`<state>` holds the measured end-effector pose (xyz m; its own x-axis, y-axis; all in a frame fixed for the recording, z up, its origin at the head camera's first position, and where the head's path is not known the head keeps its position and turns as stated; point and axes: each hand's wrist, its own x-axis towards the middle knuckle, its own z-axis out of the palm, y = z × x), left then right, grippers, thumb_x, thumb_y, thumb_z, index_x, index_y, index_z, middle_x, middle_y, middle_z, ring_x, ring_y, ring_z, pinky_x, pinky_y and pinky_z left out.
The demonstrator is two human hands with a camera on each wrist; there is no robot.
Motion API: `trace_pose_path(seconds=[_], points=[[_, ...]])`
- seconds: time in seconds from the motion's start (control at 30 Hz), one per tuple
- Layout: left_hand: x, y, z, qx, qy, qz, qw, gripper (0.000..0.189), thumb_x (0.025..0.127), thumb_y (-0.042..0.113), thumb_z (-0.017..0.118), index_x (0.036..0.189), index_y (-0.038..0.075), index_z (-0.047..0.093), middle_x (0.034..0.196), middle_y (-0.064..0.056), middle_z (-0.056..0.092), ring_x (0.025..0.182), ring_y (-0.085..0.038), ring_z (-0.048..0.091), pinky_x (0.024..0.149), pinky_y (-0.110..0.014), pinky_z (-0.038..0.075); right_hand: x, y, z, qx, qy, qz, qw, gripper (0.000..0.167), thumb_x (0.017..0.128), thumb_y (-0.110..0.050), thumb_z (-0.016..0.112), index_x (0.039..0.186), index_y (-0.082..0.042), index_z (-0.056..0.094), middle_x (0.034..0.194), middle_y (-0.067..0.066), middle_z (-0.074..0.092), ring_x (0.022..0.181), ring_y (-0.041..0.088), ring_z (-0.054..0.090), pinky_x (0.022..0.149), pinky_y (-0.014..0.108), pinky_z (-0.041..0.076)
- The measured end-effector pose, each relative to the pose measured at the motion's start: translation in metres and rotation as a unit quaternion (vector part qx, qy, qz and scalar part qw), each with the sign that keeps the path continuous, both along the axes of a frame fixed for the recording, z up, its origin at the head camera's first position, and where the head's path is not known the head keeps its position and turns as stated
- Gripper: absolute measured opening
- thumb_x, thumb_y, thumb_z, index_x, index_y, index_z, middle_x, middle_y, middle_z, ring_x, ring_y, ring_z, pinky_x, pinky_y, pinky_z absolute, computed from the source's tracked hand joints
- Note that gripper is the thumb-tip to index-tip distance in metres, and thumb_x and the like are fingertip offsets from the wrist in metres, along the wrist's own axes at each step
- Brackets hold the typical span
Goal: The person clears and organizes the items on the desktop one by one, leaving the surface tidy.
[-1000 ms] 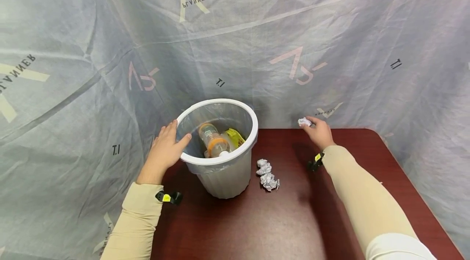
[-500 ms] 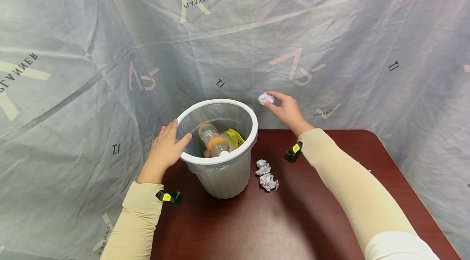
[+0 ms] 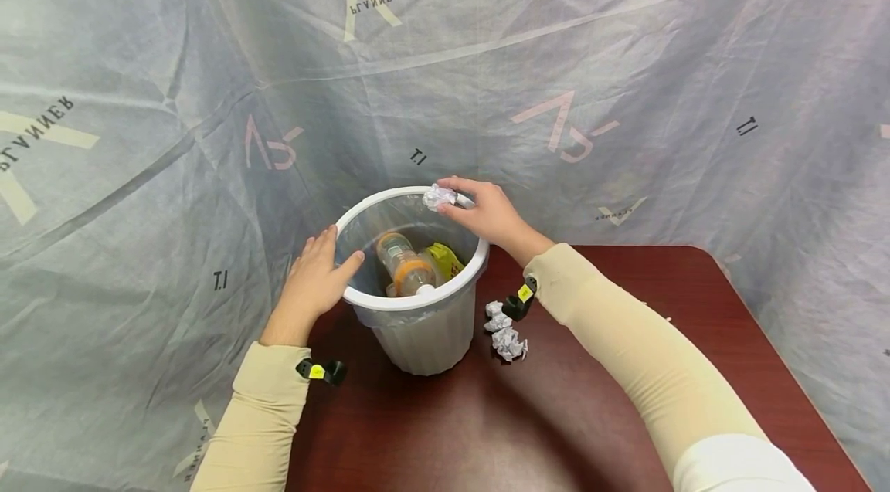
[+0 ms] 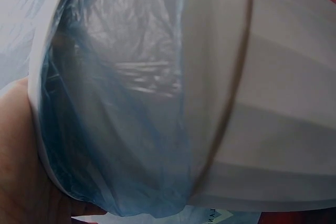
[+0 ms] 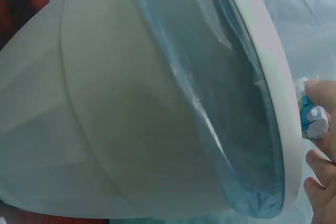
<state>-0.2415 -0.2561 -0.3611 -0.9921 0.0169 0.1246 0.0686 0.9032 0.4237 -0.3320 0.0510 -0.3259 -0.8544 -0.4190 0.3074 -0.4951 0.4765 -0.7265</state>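
Note:
A white trash can (image 3: pixel 424 341) lined with a clear plastic bag (image 4: pixel 126 77) stands on the table. Inside lie a clear plastic bottle (image 3: pixel 405 264) with orange bands and a yellow wrapper (image 3: pixel 445 260). My left hand (image 3: pixel 316 276) rests on the can's left rim, fingers straight and thumb spread over the edge. My right hand (image 3: pixel 490 214) pinches a crumpled paper ball (image 3: pixel 439 197) between thumb and fingers, above the rim at the back right. In the right wrist view the paper ball (image 5: pixel 313 114) shows just beyond the rim.
Several crumpled paper balls (image 3: pixel 507 341) lie on the dark red table (image 3: pixel 591 415) just right of the can. A grey printed sheet (image 3: pixel 598 52) hangs behind and at both sides. Small white scraps show near the right sleeve (image 3: pixel 626 337).
My right hand has carried the paper ball leftward from the table's back edge, up and over to the can's rim. The left hand has stayed on the rim.

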Motion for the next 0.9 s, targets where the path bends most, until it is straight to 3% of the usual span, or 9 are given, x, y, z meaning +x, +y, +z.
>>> trace_pose_path(seconds=[0.23,0.53,0.7,0.9], points=[[-0.002,-0.002,-0.001,0.000,-0.004,0.000,1.0000,0.089,0.102,0.059,0.040,0.162,0.001,0.010,0.165,-0.027,0.014,0.152,-0.047,0.005,0.118,-0.067,0.009,0.000,0.005,-0.003,-0.012,-0.030,0.004,0.9995,0.067,0.090,-0.051,0.073,0.150,-0.034,0.049,0.157,-0.004,0.044,0.148,0.023,0.035,0.116,0.051,0.033],[-0.004,-0.001,-0.002,0.002,0.002,-0.001,1.0000,0.088,0.102,0.058,0.040,0.161,0.000,0.013,0.164,-0.028,0.016,0.152,-0.048,0.007,0.118,-0.066,0.009,-0.014,0.035,-0.014,-0.065,0.022,-0.040,0.9968,0.063,0.095,-0.044,0.070,0.151,-0.024,0.050,0.151,-0.001,0.052,0.145,0.020,0.038,0.117,0.049,0.032],[-0.004,-0.001,-0.003,0.001,0.005,-0.003,1.0000,0.088,0.102,0.057,0.041,0.161,-0.001,0.013,0.164,-0.028,0.017,0.152,-0.048,0.008,0.118,-0.066,0.011,-0.029,0.060,-0.033,-0.097,0.004,-0.071,0.9927,0.066,0.093,-0.043,0.072,0.151,-0.021,0.050,0.150,0.002,0.053,0.145,0.022,0.040,0.118,0.043,0.032],[-0.004,0.000,-0.002,0.001,0.008,-0.001,1.0000,0.086,0.102,0.055,0.042,0.161,-0.001,0.015,0.164,-0.028,0.018,0.152,-0.048,0.009,0.118,-0.066,0.012,-0.047,0.085,-0.079,-0.105,-0.032,-0.112,0.9877,0.069,0.093,-0.038,0.073,0.151,-0.012,0.048,0.151,0.008,0.052,0.144,0.027,0.042,0.118,0.043,0.032]])
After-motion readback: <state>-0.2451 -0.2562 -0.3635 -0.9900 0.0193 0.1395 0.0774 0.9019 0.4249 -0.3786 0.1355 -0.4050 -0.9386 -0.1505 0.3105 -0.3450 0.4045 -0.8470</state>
